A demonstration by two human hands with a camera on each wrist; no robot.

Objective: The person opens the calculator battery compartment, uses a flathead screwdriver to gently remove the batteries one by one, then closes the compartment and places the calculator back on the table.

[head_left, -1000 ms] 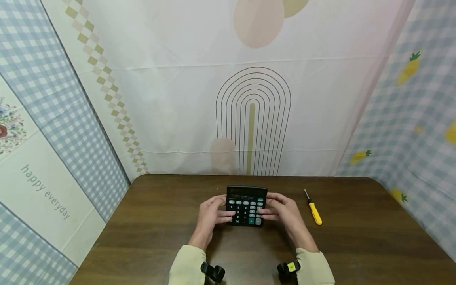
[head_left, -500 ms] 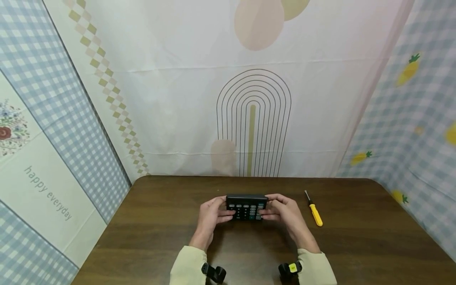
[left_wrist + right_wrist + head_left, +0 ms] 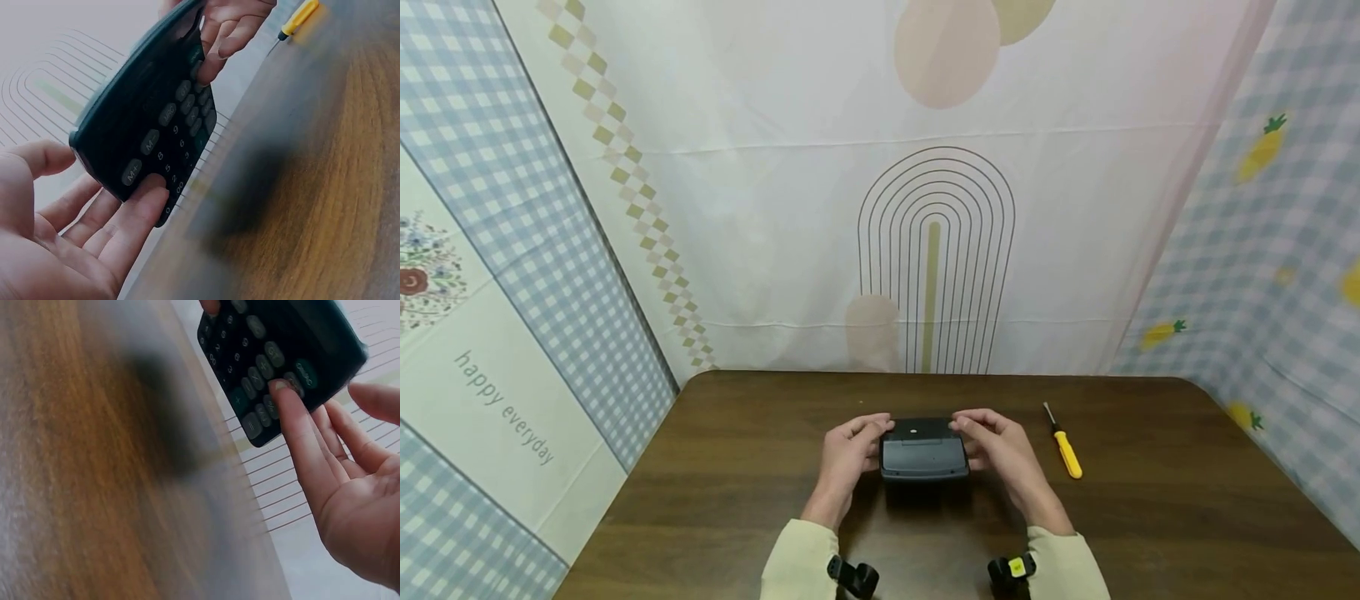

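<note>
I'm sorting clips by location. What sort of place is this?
Probably an indoor spot set up for filming tabletop work: a wood-grain table, patterned cloth hangings behind and beside it, and small black devices, likely cameras, at both wrists.

Pale yellow sleeves [image 3: 800, 560], black wrist cameras [image 3: 853, 577]

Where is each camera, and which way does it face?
Head: worn on the head, facing forward and down at the calculator's back; left grip, right grip and sleeves show.
Left wrist: worn there, facing the keypad past the left grip; right fingers show beyond.
Right wrist: worn there, facing the keypad past the right grip; a left fingertip shows.
Both wrist views share the keypad; head and left wrist share the screwdriver.
</note>
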